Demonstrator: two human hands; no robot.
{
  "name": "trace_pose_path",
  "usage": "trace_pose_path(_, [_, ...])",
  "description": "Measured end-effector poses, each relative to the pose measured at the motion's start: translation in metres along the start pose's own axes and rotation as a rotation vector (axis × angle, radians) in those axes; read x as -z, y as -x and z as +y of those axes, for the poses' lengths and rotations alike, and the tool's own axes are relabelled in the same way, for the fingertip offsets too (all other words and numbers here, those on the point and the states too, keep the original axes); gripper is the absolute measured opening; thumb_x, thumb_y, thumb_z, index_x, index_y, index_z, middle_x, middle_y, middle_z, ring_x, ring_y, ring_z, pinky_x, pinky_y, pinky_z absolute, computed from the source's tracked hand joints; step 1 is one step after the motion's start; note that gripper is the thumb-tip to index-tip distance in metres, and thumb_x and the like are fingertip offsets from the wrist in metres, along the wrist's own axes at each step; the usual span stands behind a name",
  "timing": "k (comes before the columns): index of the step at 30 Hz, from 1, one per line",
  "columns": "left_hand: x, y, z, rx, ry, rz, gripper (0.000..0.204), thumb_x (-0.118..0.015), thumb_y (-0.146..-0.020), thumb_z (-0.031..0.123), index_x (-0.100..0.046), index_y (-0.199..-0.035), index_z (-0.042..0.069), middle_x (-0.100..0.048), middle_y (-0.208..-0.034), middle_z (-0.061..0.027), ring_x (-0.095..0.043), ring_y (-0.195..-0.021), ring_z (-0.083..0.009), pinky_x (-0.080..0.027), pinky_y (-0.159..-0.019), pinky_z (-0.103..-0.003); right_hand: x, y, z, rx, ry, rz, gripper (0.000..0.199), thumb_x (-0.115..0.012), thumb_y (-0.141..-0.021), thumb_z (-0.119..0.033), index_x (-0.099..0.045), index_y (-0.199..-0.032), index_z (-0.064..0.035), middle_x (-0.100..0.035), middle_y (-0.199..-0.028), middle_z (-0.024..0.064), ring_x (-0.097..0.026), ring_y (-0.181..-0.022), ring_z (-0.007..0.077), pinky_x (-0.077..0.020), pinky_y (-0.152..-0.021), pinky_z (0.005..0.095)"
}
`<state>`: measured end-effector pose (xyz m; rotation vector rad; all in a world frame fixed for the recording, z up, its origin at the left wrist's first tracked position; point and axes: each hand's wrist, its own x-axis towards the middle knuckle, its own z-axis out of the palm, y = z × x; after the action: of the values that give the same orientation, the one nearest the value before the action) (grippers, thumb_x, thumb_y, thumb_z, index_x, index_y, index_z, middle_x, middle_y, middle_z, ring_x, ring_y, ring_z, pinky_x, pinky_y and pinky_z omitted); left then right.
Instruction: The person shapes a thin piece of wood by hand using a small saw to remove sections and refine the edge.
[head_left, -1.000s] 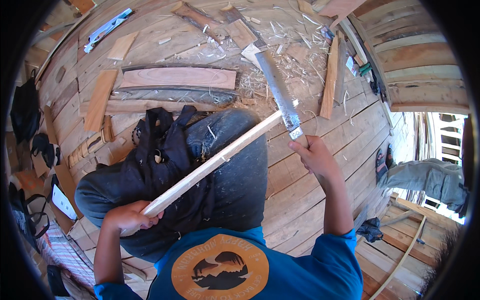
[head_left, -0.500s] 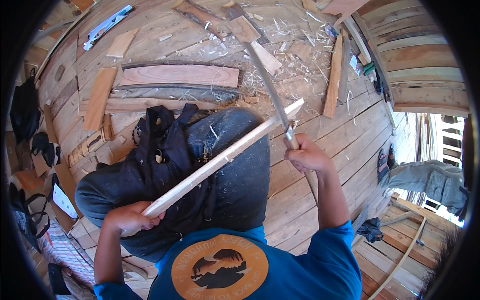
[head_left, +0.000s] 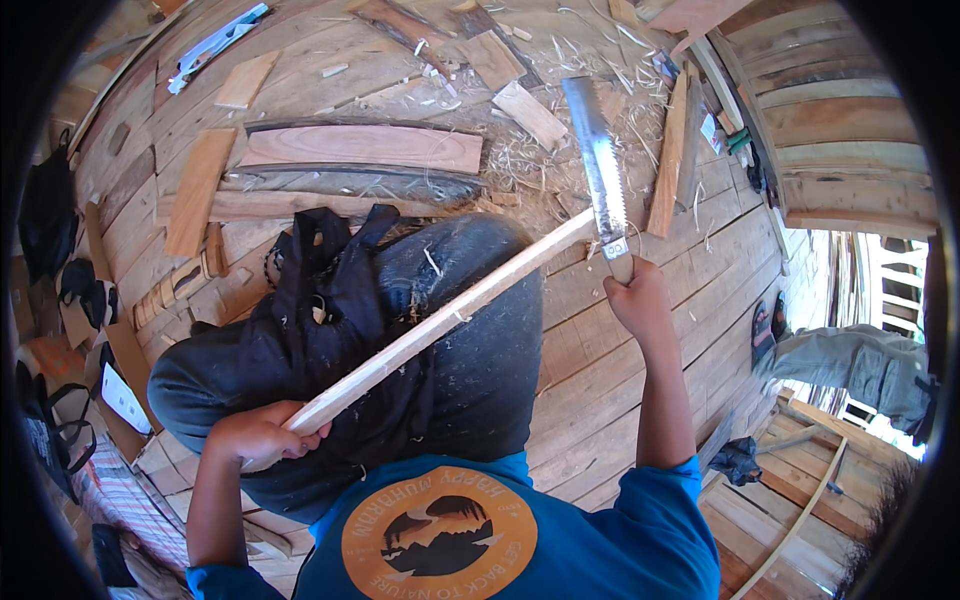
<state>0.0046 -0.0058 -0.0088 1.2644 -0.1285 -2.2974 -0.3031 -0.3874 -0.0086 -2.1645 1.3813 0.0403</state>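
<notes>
A pale wooden strip [head_left: 430, 330] slants across my dark-clothed lap, from lower left up to the right. My left hand [head_left: 262, 432] is closed round its lower end, near my knee. In my right hand [head_left: 638, 297] is the wooden handle of a saw-toothed knife [head_left: 597, 160]. Its broad, shiny metal blade points away from me, flat side showing, teeth along the right edge. The blade's base overlaps the far end of the strip; I cannot tell whether they touch. A small curl of wood clings to the strip's middle.
Wood shavings [head_left: 590, 180] litter the plank floor ahead. Boards [head_left: 360, 150] and offcuts lie beyond my knees, with a narrow plank [head_left: 668, 155] at the right. A person's grey trouser leg [head_left: 850, 358] is at far right. Dark bags [head_left: 50, 220] hang at far left.
My right hand has moved slightly right and turned the knife, so the blade that was edge-on across the strip shows its flat side. My left hand and the strip have stayed put.
</notes>
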Motion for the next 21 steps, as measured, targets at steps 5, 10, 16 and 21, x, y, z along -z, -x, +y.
trace_pose_path(5, [-0.003, 0.0, -0.001, -0.003, -0.143, 0.063, 0.034, -0.059, -0.071, 0.007, -0.053, -0.105, 0.003, -0.05, -0.083, 0.002, -0.047, -0.074, -0.0085, -0.042, -0.065, -0.023, -0.007, 0.003, 0.007, 0.063, 0.052, 0.012, 0.018, -0.065, -0.076, -0.012, -0.063, -0.087, 0.0018, -0.063, -0.073, 0.024, -0.063, -0.072, 0.0422, -0.0494, -0.064, 0.0455])
trace_pose_path(10, [-0.021, 0.003, -0.002, -0.137, -0.618, 0.262, 0.034, -0.059, -0.076, 0.009, -0.052, -0.109, 0.001, -0.06, -0.085, -0.0157, -0.06, -0.08, -0.027, -0.047, -0.073, -0.036, 0.004, 0.0, 0.014, 0.035, 0.083, 0.2, 0.024, -0.066, -0.086, -0.02, -0.061, -0.094, 0.0012, -0.063, -0.07, 0.0213, -0.063, -0.067, 0.0403, -0.0474, -0.06, 0.0449])
trace_pose_path(16, [-0.061, 0.008, 0.009, -0.131, -0.807, 0.507, 0.037, -0.063, -0.08, 0.015, -0.049, -0.111, 0.0, -0.062, -0.092, -0.0306, -0.06, -0.094, -0.0461, -0.046, -0.081, -0.049, -0.024, 0.042, 0.011, 0.081, -0.275, 0.119, 0.033, -0.05, -0.1, -0.024, -0.06, -0.126, -0.0052, -0.055, -0.066, 0.0051, -0.053, -0.06, 0.0122, -0.0434, -0.057, 0.0318])
trace_pose_path(21, [-0.071, 0.009, 0.007, -0.136, -0.869, 0.595, 0.037, -0.064, -0.081, 0.017, -0.048, -0.111, 0.0, -0.062, -0.091, -0.0314, -0.06, -0.093, -0.0465, -0.046, -0.08, -0.049, -0.039, 0.06, -0.015, 0.236, -0.364, 0.163, 0.031, -0.049, -0.099, -0.029, -0.059, -0.106, 0.0, -0.053, -0.063, 0.0211, -0.06, -0.059, 0.039, -0.043, -0.053, 0.0428])
